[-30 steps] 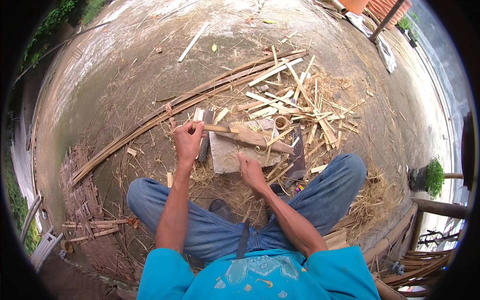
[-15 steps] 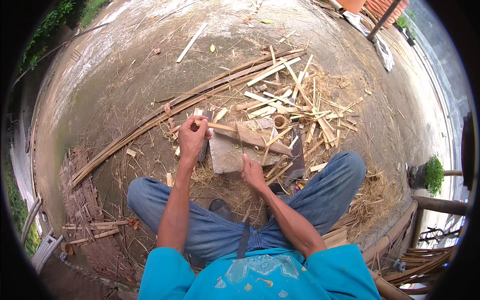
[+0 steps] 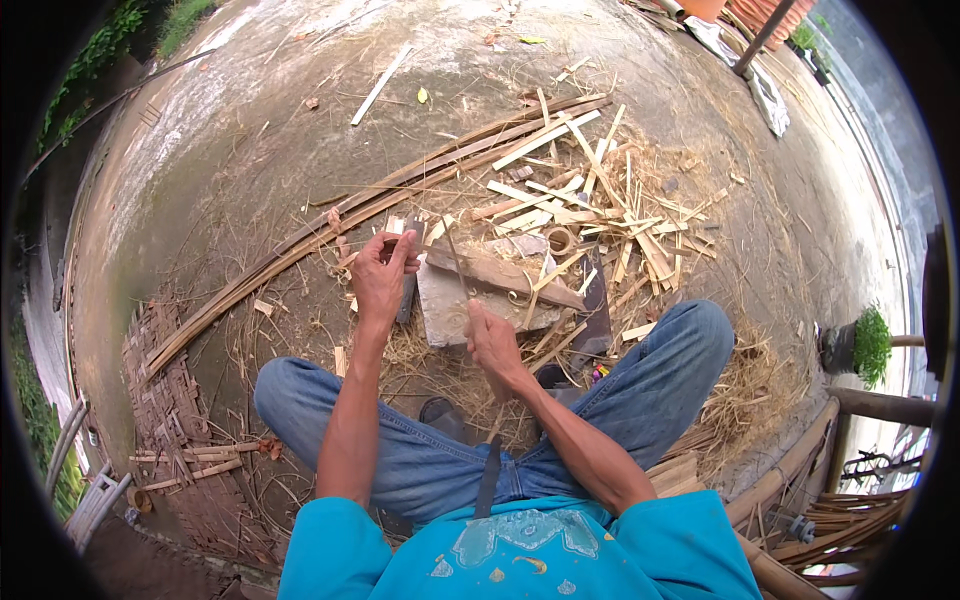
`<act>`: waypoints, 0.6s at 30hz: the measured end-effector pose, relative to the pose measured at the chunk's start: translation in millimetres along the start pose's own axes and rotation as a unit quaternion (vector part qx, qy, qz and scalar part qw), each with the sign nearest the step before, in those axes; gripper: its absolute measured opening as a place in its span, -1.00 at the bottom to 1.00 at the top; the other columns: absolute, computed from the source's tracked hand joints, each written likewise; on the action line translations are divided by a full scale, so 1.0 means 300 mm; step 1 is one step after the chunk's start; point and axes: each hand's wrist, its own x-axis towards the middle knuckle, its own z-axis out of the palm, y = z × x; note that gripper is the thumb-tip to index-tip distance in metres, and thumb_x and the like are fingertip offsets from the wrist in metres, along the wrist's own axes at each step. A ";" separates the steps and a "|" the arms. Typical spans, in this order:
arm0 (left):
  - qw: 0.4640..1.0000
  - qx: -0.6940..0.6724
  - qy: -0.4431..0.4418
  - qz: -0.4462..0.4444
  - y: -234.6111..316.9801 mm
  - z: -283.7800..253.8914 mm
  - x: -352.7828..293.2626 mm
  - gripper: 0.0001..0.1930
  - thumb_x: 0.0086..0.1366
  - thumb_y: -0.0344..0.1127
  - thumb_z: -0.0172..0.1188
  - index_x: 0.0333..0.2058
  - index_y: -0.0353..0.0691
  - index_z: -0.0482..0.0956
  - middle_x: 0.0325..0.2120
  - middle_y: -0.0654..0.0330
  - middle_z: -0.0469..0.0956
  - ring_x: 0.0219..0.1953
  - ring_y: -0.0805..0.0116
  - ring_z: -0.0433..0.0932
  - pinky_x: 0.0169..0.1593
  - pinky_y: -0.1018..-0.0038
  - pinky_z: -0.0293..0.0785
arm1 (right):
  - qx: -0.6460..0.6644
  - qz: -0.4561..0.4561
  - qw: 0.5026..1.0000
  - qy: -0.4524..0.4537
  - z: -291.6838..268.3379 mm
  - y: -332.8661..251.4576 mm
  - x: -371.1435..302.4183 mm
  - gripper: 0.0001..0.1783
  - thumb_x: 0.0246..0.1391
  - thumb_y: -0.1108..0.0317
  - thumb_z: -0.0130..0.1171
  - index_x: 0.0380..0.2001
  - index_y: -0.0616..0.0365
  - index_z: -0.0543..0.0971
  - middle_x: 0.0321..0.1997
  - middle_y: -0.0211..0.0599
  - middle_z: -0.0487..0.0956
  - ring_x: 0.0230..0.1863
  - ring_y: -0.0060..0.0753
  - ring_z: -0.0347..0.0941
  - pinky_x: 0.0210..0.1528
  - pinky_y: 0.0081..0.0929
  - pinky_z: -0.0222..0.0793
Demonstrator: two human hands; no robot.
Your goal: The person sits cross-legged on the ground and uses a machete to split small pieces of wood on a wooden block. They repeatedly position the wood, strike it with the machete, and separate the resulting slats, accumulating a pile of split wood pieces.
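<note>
My left hand (image 3: 378, 278) is closed in a pinch on a thin bamboo strip (image 3: 408, 246), held above the left end of a wooden block (image 3: 500, 270). The strip is narrow and partly hidden by the fingers. My right hand (image 3: 493, 342) is wrapped round the handle of a knife, with the thin blade (image 3: 456, 258) pointing up and away, close to the strip's right end. Beneath lies a pale flat stone slab (image 3: 445, 312) that bears the block. Whether blade and strip touch, I cannot tell.
Cut bamboo pieces (image 3: 640, 235) lie heaped beyond the block, among shavings. Long bamboo strips (image 3: 270, 265) stretch along the left. A dark flat blade-like piece (image 3: 594, 310) leans right of the slab. My bent knees flank the spot. A potted plant (image 3: 868, 348) stands far right.
My right hand has moved left with the knife, bringing the blade nearer my left hand. The strip, plainly visible before, now looks shorter. My left hand has hardly moved.
</note>
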 end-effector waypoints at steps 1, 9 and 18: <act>1.000 0.007 0.003 0.010 0.009 0.008 -0.009 -0.68 0.45 -0.14 0.29 -0.28 -0.34 0.65 -0.46 0.10 0.70 -0.41 0.42 0.71 -0.31 0.52 0.68 | 0.014 -0.010 1.000 -0.018 0.013 -0.052 -0.014 -0.24 0.44 -0.29 -0.12 -0.52 0.22 0.53 -0.71 -0.39 0.45 -0.69 -0.57 0.39 -0.62 -0.49 0.30; 0.998 0.047 0.016 0.030 0.006 0.020 -0.023 -0.66 0.49 -0.10 0.23 -0.28 -0.31 0.62 -0.53 0.16 0.65 -0.48 0.44 0.67 -0.36 0.50 0.64 | 0.019 -0.055 0.998 0.021 0.051 0.007 0.006 -0.27 0.42 -0.26 -0.03 -0.57 0.20 0.52 -0.71 -0.45 0.42 -0.70 -0.61 0.32 -0.64 -0.51 0.22; 0.999 0.041 0.009 0.025 -0.010 -0.003 0.001 -0.66 0.51 -0.10 0.20 -0.29 -0.31 0.62 -0.54 0.18 0.64 -0.48 0.47 0.66 -0.35 0.51 0.65 | -0.018 0.020 0.997 0.068 -0.017 0.127 0.044 -0.24 0.41 -0.27 -0.03 -0.59 0.24 0.51 -0.73 -0.40 0.40 -0.66 -0.56 0.34 -0.56 -0.45 0.24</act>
